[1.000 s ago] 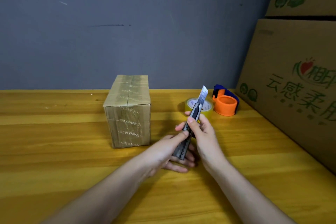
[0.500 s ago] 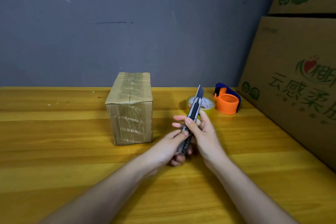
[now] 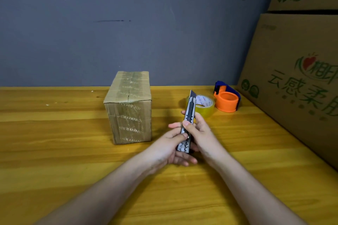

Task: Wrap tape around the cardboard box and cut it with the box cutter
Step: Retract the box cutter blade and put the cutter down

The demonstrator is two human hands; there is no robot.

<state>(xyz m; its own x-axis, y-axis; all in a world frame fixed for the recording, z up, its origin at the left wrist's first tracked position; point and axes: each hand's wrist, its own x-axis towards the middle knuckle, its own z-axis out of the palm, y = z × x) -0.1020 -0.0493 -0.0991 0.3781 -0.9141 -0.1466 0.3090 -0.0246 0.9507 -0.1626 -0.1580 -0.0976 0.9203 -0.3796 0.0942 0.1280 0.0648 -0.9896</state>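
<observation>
A small cardboard box (image 3: 130, 107) wrapped in printed clear tape stands on the wooden table (image 3: 54, 151), left of centre. Both hands hold a grey box cutter (image 3: 189, 115) upright to the right of the box. My left hand (image 3: 170, 148) grips its lower end, thumb on the body. My right hand (image 3: 199, 131) grips the middle, with its thumb on the slider. Only a short tip of blade shows at the top. A roll of clear yellowish tape (image 3: 204, 105) lies flat behind the cutter.
An orange and blue tape dispenser (image 3: 227, 99) sits right of the tape roll. Large printed cardboard cartons (image 3: 296, 78) are stacked along the table's right side. A grey wall (image 3: 128, 23) closes the back.
The cutter's blade has slid back into the handle, from long and exposed to a short tip. My right thumb moved down the handle. Both hands stay in about the same place.
</observation>
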